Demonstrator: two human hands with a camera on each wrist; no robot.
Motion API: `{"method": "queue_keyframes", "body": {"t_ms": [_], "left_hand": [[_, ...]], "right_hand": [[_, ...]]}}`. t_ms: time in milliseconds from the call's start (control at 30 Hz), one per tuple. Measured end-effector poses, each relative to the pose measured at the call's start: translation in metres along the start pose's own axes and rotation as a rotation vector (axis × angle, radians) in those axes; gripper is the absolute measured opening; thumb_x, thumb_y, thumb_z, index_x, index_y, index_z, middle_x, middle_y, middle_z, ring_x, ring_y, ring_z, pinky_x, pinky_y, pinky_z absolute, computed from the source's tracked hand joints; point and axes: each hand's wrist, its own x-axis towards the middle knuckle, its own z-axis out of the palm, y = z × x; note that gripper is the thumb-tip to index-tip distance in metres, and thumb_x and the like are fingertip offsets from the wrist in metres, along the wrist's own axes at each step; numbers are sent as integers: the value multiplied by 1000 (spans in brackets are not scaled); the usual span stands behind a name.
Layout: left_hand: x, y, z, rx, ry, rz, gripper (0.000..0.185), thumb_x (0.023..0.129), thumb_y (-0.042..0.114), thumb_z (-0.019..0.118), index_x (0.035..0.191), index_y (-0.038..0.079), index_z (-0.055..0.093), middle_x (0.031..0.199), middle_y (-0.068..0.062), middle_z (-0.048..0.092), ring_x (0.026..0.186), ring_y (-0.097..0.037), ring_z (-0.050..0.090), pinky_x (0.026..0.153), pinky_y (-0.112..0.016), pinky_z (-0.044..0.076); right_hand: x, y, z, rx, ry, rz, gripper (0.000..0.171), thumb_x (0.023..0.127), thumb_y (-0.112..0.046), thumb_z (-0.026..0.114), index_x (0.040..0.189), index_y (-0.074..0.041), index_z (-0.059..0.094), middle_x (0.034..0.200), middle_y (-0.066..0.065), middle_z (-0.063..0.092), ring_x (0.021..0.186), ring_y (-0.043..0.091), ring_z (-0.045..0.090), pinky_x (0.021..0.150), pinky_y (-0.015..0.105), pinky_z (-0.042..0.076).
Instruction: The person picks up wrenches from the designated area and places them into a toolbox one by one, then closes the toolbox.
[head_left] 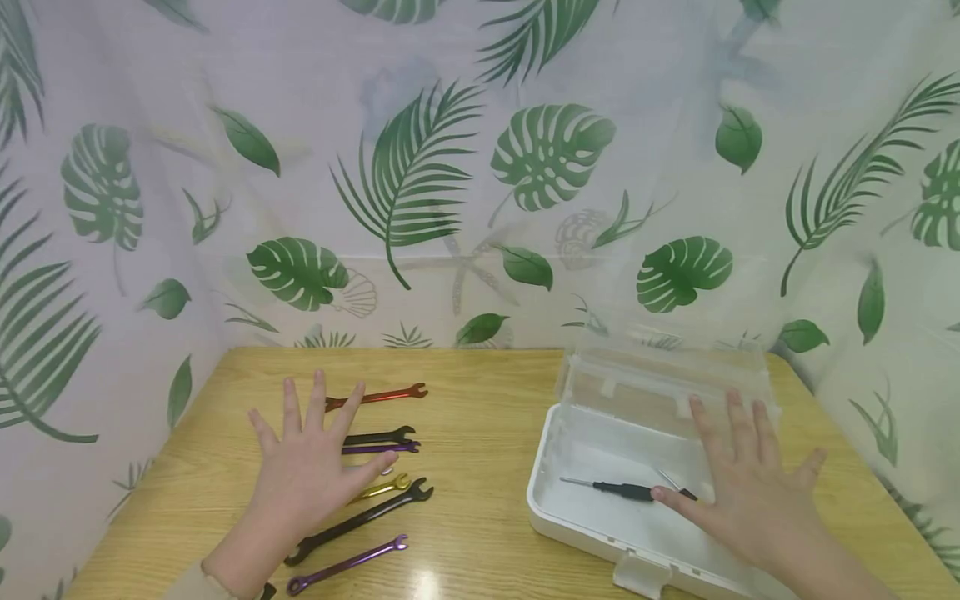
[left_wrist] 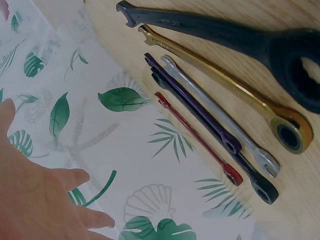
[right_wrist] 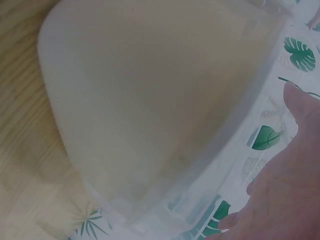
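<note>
Left hand (head_left: 303,475) and right hand (head_left: 757,496) spread over a table (head_left: 480,517) with a white box (head_left: 570,536).
Each grip is fully splayed, holding nothing: one left of the box, one over its right side. Nearest, left of the box, lie a purple wrench (head_left: 348,567), a large black wrench (head_left: 362,522) and a gold wrench (head_left: 384,488); inside it, a black-handled screwdriver (head_left: 626,490). Farther, left of it: a silver wrench (left_wrist: 220,112), second purple wrench (head_left: 382,448), smaller black wrench (head_left: 378,437), red wrench (head_left: 390,396). Behind it, a leaf-print cloth (head_left: 450,67).

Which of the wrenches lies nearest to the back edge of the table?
The red wrench. It is the only red one, and in the head view it lies at the far end of the row, beyond all the others.
</note>
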Motion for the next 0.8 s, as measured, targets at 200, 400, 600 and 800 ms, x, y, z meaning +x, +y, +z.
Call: {"method": "queue_keyframes", "body": {"t_ms": [200, 400, 600, 800], "left_hand": [[0, -1, 3, -1, 2, 18, 100, 91, 86, 50, 168, 27, 31, 175, -28, 17, 159, -62, 5, 114, -92, 1], [0, 0, 4, -14, -5, 34, 97, 92, 83, 52, 168, 25, 33, 175, -28, 17, 159, -62, 6, 116, -91, 1], [2, 3, 7, -30, -14, 53, 95, 93, 80, 55, 168, 25, 33, 175, -27, 18, 160, -60, 7, 118, -89, 3], [5, 11, 10, -38, -11, 83, 92, 95, 76, 57, 167, 24, 35, 173, -28, 22, 160, -58, 10, 119, -88, 7]], "right_hand": [[-2, 6, 2, -5, 42, 0, 124, 87, -77, 68, 172, -18, 0, 175, 32, -6, 160, 57, -9, 95, 102, 0], [-6, 9, 2, 16, 38, 4, 125, 86, -77, 69, 172, -18, 0, 175, 31, -6, 161, 56, -11, 97, 101, -3], [-9, 13, 1, -3, 39, 14, 126, 87, -76, 69, 172, -17, -2, 174, 33, -6, 160, 58, -8, 99, 101, -1], [-10, 21, -1, -41, 40, 36, 127, 87, -79, 67, 172, -16, -4, 174, 33, -7, 158, 61, 0, 102, 99, 0]]}}
